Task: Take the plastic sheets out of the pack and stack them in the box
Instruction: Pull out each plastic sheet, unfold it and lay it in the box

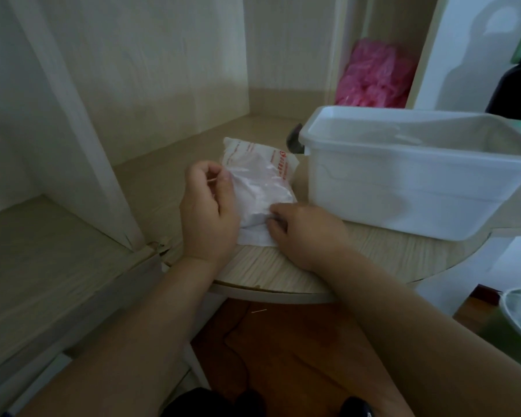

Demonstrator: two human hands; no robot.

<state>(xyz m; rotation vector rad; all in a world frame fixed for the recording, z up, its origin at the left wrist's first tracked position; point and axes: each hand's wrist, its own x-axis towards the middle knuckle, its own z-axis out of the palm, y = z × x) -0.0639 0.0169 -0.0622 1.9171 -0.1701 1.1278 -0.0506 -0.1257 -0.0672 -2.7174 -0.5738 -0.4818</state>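
One pack (259, 182), long axis away, left hand (209, 212), right hand (304, 233) pinching

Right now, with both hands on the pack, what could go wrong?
1. The pack lies near the rounded front edge of the shelf; a hard tug by the left hand and right hand could send it or its contents to the floor.
2. The box stands just right of the pack; the right hand might bump it.
3. The pack looks thin and crumpled; a rough tear may rip what is inside.
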